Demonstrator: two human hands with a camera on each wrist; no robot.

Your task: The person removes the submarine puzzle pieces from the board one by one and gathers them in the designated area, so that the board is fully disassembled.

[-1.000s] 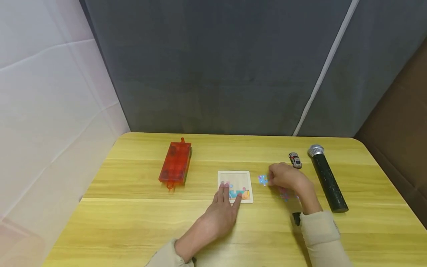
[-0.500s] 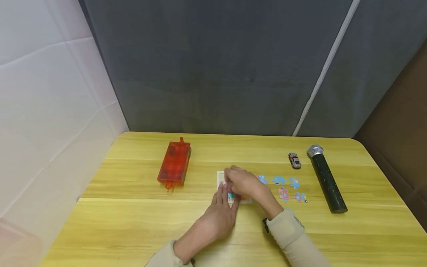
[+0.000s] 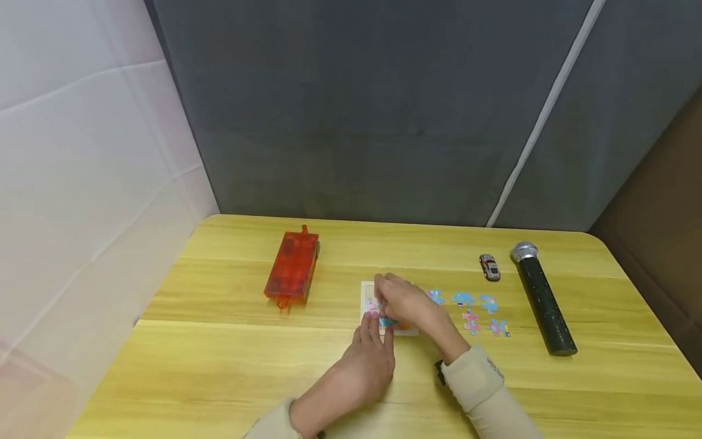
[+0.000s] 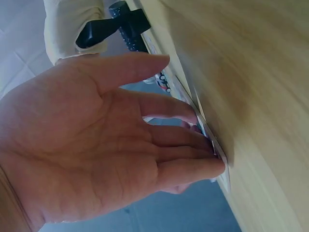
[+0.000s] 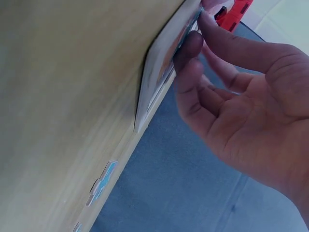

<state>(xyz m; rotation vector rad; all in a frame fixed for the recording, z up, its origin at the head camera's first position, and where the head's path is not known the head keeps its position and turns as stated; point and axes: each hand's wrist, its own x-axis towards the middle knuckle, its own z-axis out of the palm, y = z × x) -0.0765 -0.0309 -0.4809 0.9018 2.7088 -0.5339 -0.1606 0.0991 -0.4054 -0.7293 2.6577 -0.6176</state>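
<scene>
A small jigsaw tray (image 3: 364, 294) with a pale rim lies on the table, pink, teal and orange puzzle pieces (image 3: 390, 321) fitted in its near part. My left hand (image 3: 366, 366) rests its fingertips on the tray's near left side; the left wrist view shows these fingers nearly straight. Over the tray, my right hand (image 3: 410, 303) curls its thumb and fingers at a puzzle piece, pinching it low at the tray surface. In the right wrist view, that piece is mostly hidden behind the fingertips (image 5: 190, 46).
Several loose blue and pink puzzle pieces (image 3: 464, 299) lie right of the tray. Behind them are a toy car (image 3: 489, 267) and a black microphone (image 3: 545, 305). A red translucent toy trailer (image 3: 293, 265) stands at the left. A dark partition rises behind the table (image 3: 219, 366).
My right hand has moved left from the loose pieces to the tray with a puzzle piece. The left hand stays at the tray, its fingertips drawn slightly nearer. The view has shifted a little.
</scene>
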